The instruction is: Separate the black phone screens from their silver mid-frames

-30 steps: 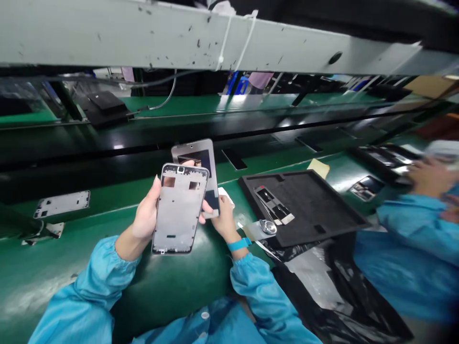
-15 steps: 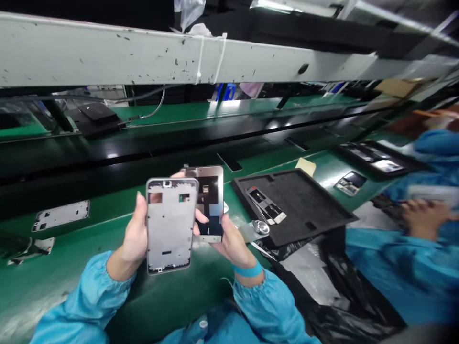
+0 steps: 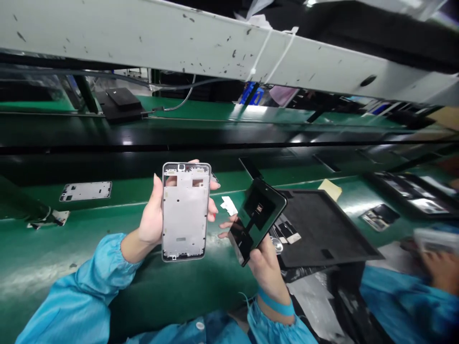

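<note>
2 parts up, 1 per side

Head cam, viewed from my end. L hand (image 3: 152, 220) grasps 1 grey phone frame (image 3: 186, 212): thumb on its L edge, fingertips past its R edge. R hand (image 3: 267, 263) grasps 1 dark panel (image 3: 264, 205), tilted, thumb at its near edge, fingertips showing past its L edge. Both held above the counter (image 3: 93, 222), apart.

Along counter I count: 1 loose plate (image 3: 89, 190) flat by far edge, L side; 1 white piece (image 3: 229, 206) near far edge, btw the held parts. R side: 1 black tray (image 3: 332, 227) w/ at least 2 strips (image 3: 292, 235) at its L edge (partly hidden, exact no. can't tell) + 1 round silver item (image 3: 277, 245), half behind R hand. 1 yellow slip (image 3: 330, 189) at tray's far R corner. Past tray's R edge: 1 opened phone (image 3: 380, 217), 1 2nd tray (image 3: 405, 203) w/ several parts (image 3: 430, 205), too blurred to count. Far R: co-worker's hand (image 3: 442, 267) at 1 pale item (image 3: 435, 240), blurred; grip can't tell.
</note>
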A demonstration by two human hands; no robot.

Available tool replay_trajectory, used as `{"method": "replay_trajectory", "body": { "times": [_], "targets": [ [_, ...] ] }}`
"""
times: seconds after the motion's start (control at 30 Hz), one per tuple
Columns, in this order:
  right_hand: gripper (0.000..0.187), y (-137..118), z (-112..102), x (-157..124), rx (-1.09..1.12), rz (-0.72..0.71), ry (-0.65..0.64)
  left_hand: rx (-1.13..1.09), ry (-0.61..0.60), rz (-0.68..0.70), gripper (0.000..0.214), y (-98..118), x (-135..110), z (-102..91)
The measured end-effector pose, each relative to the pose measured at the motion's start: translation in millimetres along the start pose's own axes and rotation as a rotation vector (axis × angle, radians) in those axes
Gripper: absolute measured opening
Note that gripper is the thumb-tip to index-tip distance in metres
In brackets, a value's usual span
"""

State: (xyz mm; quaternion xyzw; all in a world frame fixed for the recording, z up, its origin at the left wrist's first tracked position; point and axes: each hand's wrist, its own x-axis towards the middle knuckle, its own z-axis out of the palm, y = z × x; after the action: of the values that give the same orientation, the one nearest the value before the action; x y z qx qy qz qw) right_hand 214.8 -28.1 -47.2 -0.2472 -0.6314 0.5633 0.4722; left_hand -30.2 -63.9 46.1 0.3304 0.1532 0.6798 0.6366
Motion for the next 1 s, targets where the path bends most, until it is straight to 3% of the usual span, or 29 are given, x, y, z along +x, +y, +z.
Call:
{"method": "replay_trajectory", "body": {
  "times": [0.3,0.47,0.63,0.83,0.93,1.0],
  "targets": [
    [0.065,-29.5,0.7,8.5,-0.426,-0.141,-0.244,0.112,0.149,0.172,0.080,-16.6,16.8,-23.7],
    [0.062,-30.6,-1.0,9.3,-0.527,-0.169,-0.240,0.168,0.147,0.222,0.080,-16.5,20.8,-30.7],
    [0.063,-30.1,1.8,11.0,-0.658,-0.230,-0.205,0.205,0.101,0.267,0.062,-12.9,19.5,-31.1],
    [0.067,-25.4,12.8,17.5,-0.620,-0.230,-0.212,0.374,-0.026,0.306,0.055,-8.7,20.2,-41.8],
    [0.073,-13.3,25.9,20.6,-0.444,-0.198,-0.138,0.502,-0.138,0.285,0.059,-4.5,19.3,-46.9],
    [0.074,-3.3,36.4,22.1,-0.302,-0.175,-0.074,0.576,-0.148,0.238,0.061,-1.7,18.6,-47.0]
  ]
}}
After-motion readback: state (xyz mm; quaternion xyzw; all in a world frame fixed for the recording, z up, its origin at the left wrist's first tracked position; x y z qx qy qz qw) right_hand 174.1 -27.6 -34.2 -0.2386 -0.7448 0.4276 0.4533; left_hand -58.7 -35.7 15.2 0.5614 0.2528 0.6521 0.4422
